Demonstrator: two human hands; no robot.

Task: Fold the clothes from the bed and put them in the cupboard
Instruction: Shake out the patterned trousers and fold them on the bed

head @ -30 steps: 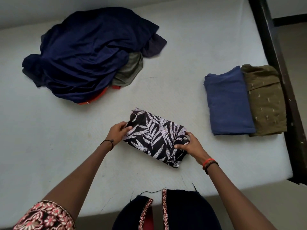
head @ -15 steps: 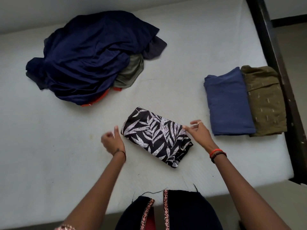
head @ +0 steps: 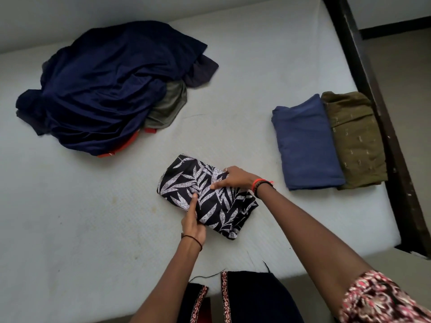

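My left hand pinches the leaf-print cloth at its near edge, and my right hand grips its far edge. The folded blue cloth lies well apart to its right.

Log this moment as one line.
step: folding | left hand: holds leaf-print cloth near edge | right hand: grips its far side | done: blue fold, olive fold | waiting: navy pile

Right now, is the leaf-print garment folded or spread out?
Folded: the leaf-print garment lies as a compact layered rectangle on the mattress, with the left hand and right hand both gripping its folds.
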